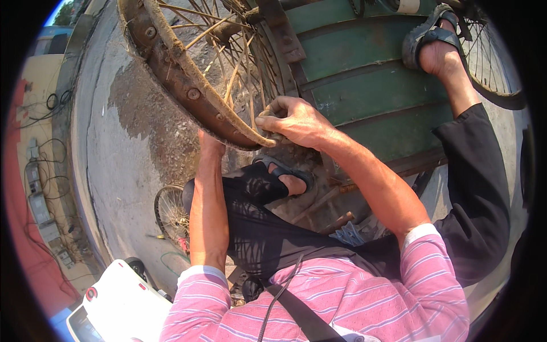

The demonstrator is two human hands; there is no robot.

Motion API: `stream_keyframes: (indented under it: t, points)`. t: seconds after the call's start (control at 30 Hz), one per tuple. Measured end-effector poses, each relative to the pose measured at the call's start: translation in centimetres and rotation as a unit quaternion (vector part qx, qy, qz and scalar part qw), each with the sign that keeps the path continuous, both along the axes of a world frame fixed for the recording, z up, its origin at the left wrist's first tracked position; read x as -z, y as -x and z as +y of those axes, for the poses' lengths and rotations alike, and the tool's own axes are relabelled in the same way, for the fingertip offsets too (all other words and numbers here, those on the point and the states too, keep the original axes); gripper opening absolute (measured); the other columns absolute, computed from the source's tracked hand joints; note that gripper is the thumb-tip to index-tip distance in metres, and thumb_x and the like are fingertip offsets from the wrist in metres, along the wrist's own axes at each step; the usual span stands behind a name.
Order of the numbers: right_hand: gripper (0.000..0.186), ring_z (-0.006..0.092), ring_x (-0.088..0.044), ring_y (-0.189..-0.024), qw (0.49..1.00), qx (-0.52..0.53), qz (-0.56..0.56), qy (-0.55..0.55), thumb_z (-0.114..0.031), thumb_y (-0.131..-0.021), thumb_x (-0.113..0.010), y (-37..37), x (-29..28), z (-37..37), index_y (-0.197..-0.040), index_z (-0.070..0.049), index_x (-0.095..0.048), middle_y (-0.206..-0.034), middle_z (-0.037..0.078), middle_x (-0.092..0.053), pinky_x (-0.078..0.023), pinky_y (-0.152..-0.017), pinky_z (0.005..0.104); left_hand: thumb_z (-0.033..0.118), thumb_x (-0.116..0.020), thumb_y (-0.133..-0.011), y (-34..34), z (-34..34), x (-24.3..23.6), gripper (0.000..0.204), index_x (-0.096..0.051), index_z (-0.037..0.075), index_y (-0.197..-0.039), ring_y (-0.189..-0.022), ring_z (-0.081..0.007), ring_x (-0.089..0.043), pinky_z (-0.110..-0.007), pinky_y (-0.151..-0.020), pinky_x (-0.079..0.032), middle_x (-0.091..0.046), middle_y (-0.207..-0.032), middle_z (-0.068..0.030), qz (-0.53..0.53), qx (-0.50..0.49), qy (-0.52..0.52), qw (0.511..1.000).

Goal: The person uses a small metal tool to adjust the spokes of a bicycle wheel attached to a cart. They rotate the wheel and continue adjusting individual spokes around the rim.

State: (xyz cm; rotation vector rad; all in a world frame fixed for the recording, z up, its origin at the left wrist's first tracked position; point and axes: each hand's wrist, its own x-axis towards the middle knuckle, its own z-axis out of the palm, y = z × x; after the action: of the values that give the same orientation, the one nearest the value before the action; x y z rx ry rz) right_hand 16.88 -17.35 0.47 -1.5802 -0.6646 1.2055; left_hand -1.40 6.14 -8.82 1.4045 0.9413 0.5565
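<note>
Concrete ground [122, 171], patched dark and wet, spreads to the left; a green cart body [364, 85] fills the upper right. Against it leans a rusty spoked wheel [188, 85], likely heavy and stiff, its rim rough, best gripped at the rim. Right hand [293, 121] is clenched over the rim's lower edge; left hand [209, 145] reaches beneath, fingers hidden. Open room lies leftward.

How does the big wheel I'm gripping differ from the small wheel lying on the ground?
The big wheel is held up, tilted, with the right hand on its rim and the left hand under it; the small wheel lies untouched on the concrete. The big wheel's rim is broad, rusty and bolted; the small wheel's rim looks thin and dark. Both have thin wire spokes.
</note>
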Motion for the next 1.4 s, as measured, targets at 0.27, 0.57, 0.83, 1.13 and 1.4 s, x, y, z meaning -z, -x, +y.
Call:
stream_keyframes:
  t: [0.27,0.57,0.83,1.13,1.4]
  points:
    - [0.061,0.0083,-0.055,-0.075,0.996,-0.042,0.065,0.039,-0.054,-0.088,-0.086,-0.7,0.4,0.9,-0.115,-0.002,-0.069,-0.088,0.002,-0.063,-0.046,-0.066,0.0265,0.013,-0.069,-0.102,-2.0,-3.3,-5.1,0.014,-0.073,0.001,-0.107,-0.069,-0.0146,-0.065,-0.031,-0.059,-0.051,-0.071,-0.086,-0.005,-0.069,0.0,-0.012,0.998]
    - [0.05,0.0071,-0.052,-0.069,0.987,-0.034,0.157,0.007,-0.05,-0.089,-0.086,-0.8,2.6,1.1,-0.107,-0.006,-0.068,-0.079,-0.001,-0.061,-0.046,-0.061,0.0235,0.031,-0.071,-0.106,-2.9,-3.7,-7.0,0.027,-0.061,0.011,-0.091,-0.046,-0.0094,-0.038,-0.028,-0.045,-0.031,-0.048,-0.064,0.0014,-0.076,-0.058,0.174,0.98]
    - [0.053,0.0238,-0.066,-0.079,0.993,-0.056,-0.078,0.069,-0.046,-0.083,-0.082,-1.0,2.4,3.0,-0.101,0.003,-0.072,-0.087,0.013,-0.071,-0.055,-0.073,0.0406,0.037,-0.069,-0.106,-1.2,-2.1,-6.9,0.031,-0.056,0.015,-0.09,-0.046,-0.0097,-0.036,-0.029,-0.048,-0.031,-0.043,-0.058,0.0034,-0.116,-0.027,0.221,0.968]
    - [0.052,0.033,-0.075,-0.092,0.976,-0.01,-0.207,0.071,-0.044,-0.083,-0.079,0.5,-0.4,1.6,-0.102,0.004,-0.072,-0.094,0.022,-0.076,-0.057,-0.085,0.0438,0.034,-0.067,-0.108,-2.5,-4.7,-6.7,0.024,-0.066,0.01,-0.113,-0.047,-0.0069,-0.039,-0.027,-0.048,-0.035,-0.053,-0.064,0.0039,-0.155,0.028,0.257,0.954]
    - [0.043,0.0166,-0.071,-0.09,0.998,0.025,-0.035,0.054,-0.04,-0.096,-0.073,0.8,0.9,-1.3,-0.11,0.001,-0.071,-0.094,0.012,-0.075,-0.055,-0.082,0.0351,0.014,-0.07,-0.103,-2.8,-6.6,-7.7,0.029,-0.064,0.004,-0.13,-0.089,-0.0218,-0.074,-0.039,-0.08,-0.064,-0.074,-0.114,-0.0102,-0.255,0.156,0.294,0.908]
